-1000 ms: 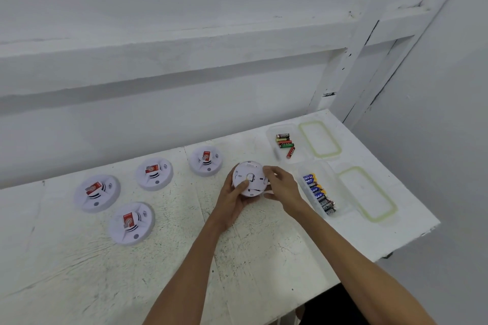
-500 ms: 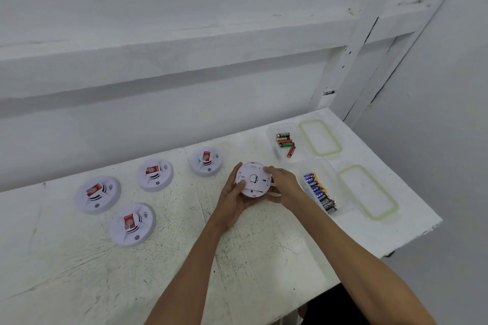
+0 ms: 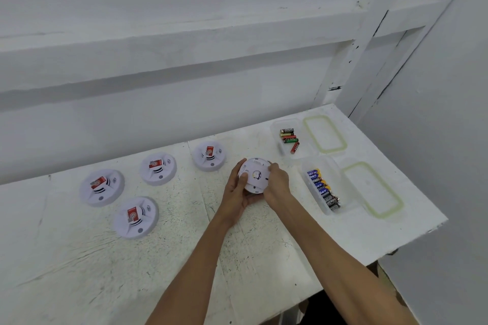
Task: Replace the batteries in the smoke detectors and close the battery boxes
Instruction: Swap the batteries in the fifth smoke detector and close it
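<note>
the left hand (image 3: 236, 191) grasps the white smoke detector (image 3: 255, 175) from below and from its left side, and the thumb lies on the flat back face. the right hand (image 3: 277, 184) grasps the right rim of the same detector, with the fingers curled around the edge. the detector is between both hands, back side toward the camera and a little tilted. i cannot tell if it touches the worktop (image 3: 184, 258).

to the left, four more smoke detectors lie on the worktop with the front side up: one near the hands (image 3: 209, 156), one further left (image 3: 158, 169), one at the far left (image 3: 101, 187) and one closer to the person (image 3: 136, 217). each has a red label on top. so there are five detectors in all.

to the right are two clear boxes. the far box (image 3: 276, 124) holds about five mixed batteries (image 3: 289, 138). the near box (image 3: 306, 165) holds a row of blue and black batteries (image 3: 323, 190), packed too close to count. two lids with green rims, one (image 3: 324, 133) and one (image 3: 372, 188), lie beside the boxes.

compared with half a second ago, the left thumb has moved from the rim onto the back face. the four other detectors, boxes and lids have not moved.
</note>
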`<state>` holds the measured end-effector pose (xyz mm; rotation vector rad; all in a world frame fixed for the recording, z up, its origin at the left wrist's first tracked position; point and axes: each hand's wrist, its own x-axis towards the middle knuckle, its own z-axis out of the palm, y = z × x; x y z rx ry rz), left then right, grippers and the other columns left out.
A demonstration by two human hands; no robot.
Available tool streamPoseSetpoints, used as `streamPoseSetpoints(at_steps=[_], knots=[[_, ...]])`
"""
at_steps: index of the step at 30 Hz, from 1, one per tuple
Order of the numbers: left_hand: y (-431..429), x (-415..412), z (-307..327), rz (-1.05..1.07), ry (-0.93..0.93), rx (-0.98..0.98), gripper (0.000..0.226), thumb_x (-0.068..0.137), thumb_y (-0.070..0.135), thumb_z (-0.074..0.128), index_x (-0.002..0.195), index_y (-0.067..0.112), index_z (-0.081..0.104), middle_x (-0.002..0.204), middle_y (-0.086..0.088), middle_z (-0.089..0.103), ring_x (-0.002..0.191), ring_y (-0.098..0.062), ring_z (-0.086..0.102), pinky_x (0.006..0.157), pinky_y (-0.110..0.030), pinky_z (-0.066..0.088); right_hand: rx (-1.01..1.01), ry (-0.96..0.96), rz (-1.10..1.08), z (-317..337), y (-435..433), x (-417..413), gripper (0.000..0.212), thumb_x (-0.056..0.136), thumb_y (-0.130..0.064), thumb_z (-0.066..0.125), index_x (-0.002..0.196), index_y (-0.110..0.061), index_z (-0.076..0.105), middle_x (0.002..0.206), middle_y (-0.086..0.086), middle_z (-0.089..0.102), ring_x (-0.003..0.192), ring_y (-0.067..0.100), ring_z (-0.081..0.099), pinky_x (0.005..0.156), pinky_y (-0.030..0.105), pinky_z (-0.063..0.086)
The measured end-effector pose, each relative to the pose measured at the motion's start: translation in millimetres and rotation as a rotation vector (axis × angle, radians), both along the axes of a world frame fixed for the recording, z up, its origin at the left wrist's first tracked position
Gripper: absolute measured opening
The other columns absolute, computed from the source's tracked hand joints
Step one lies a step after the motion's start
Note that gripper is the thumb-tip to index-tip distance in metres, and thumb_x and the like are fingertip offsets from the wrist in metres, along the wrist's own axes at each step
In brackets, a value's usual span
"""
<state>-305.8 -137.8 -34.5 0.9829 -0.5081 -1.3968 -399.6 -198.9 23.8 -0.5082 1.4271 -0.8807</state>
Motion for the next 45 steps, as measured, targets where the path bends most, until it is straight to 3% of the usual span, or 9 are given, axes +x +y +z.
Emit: streamPoseSetpoints(at_steps=[7, 10, 13, 25, 28, 32, 35, 41, 45], knots=[[-0.4, -3.8, 3.6, 0.031, -0.024, 0.027, 0.036, 0.109, 0.021, 0.046, 0.143, 0.031, 0.051, 0.144, -0.008, 0.06, 0.124, -0.032, 0.065, 0.087, -0.053, 0.061, 0.023, -0.034, -0.016, 11.5, -0.2, -3.9, 0.028, 0.102, -0.016, 0.046, 0.078, -0.008, 0.056, 0.078, 0.009, 0.059, 0.068, 0.023, 0.056, 0.07, 0.038, 0.052], [0.8, -5.2, 3.8, 0.034, 0.032, 0.045, 0.038, 0.108, 0.019, 0.049, 0.144, 0.027, 0.052, 0.143, -0.008, 0.061, 0.126, -0.032, 0.064, 0.091, -0.055, 0.059, 0.006, -0.058, 0.065, 12.6, -0.3, -8.3, 0.018, 0.101, -0.01, 0.043, 0.102, -0.004, 0.06, 0.093, 0.011, 0.062, 0.081, 0.027, 0.057, 0.098, 0.05, 0.048], [1.4, -5.4, 2.7, 0.016, 0.081, 0.072, 0.042, 0.107, 0.014, 0.05, 0.148, 0.02, 0.05, 0.145, -0.012, 0.059, 0.128, -0.035, 0.061, 0.097, -0.061, 0.055, -0.071, 0.038, 0.167, 14.3, 2.6, -15.5, 0.033, 0.102, -0.005, 0.039, 0.123, 0.013, 0.057, 0.112, 0.024, 0.06, 0.083, 0.028, 0.055, 0.089, 0.047, 0.049], [2.4, 2.1, -0.8, -0.007, 0.04, 0.014, 0.042, 0.109, 0.016, 0.046, 0.151, 0.018, 0.046, 0.146, -0.011, 0.059, 0.129, -0.034, 0.061, 0.092, -0.053, 0.059, 0.0, -0.06, 0.032, 14.3, 4.3, -9.0, 0.028, 0.102, -0.018, 0.047, 0.076, -0.012, 0.053, 0.084, 0.01, 0.062, 0.072, 0.021, 0.058, 0.074, 0.039, 0.053], [3.7, -1.2, -0.6, -0.005, 0.065, 0.033, 0.04, 0.109, 0.018, 0.047, 0.148, 0.018, 0.049, 0.143, -0.012, 0.062, 0.127, -0.033, 0.063, 0.094, -0.053, 0.059, -0.154, 0.173, 0.175, 4.9, 5.6, -15.7, 0.009, 0.094, -0.023, 0.055, 0.099, -0.016, 0.056, 0.115, 0.014, 0.06, 0.09, 0.021, 0.061, 0.07, 0.032, 0.052], [4.6, -1.2, 1.8, 0.012, 0.114, 0.043, 0.039, 0.11, 0.028, 0.044, 0.147, 0.017, 0.051, 0.14, -0.013, 0.064, 0.125, -0.034, 0.064, 0.093, -0.044, 0.061, -0.552, 0.557, 0.618, -7.0, 17.3, -35.4, 0.072, 0.075, -0.034, 0.068, 0.142, -0.035, 0.04, 0.146, 0.001, 0.031, 0.126, 0.019, 0.039, 0.102, 0.035, 0.044], [4.3, 0.5, 4.6, -0.044, 0.135, 0.085, 0.046, 0.109, 0.037, 0.042, 0.145, 0.011, 0.054, 0.135, -0.017, 0.067, 0.122, -0.035, 0.066, 0.09, -0.041, 0.062, -0.823, 0.757, 0.898, -16.3, 17.4, -50.1, 0.078, 0.074, -0.014, 0.066, 0.144, -0.035, 0.04, 0.156, -0.006, 0.02, 0.13, 0.023, 0.034, 0.103, 0.038, 0.04], [3.2, 4.6, 0.8, -0.014, 0.233, 0.12, 0.043, 0.108, 0.036, 0.038, 0.137, 0.014, 0.06, 0.125, -0.019, 0.07, 0.104, -0.033, 0.069, 0.09, -0.044, 0.06, -0.923, 0.667, 0.885, -15.1, 8.7, -70.0, 0.048, 0.086, -0.009, 0.063, 0.132, -0.022, 0.057, 0.131, -0.005, 0.06, 0.117, 0.011, 0.058, 0.093, 0.03, 0.054], [2.8, 2.4, -2.7, -0.042, 0.071, 0.116, 0.03, 0.105, 0.011, 0.042, 0.125, 0.007, 0.064, 0.098, -0.017, 0.064, 0.081, -0.026, 0.063, 0.075, -0.037, 0.057, -0.803, 0.641, 0.773, -12.5, 8.8, -71.8, 0.039, 0.096, -0.032, 0.064, 0.131, -0.02, 0.051, 0.11, -0.004, 0.069, 0.095, 0.008, 0.067, 0.074, 0.026, 0.059]])
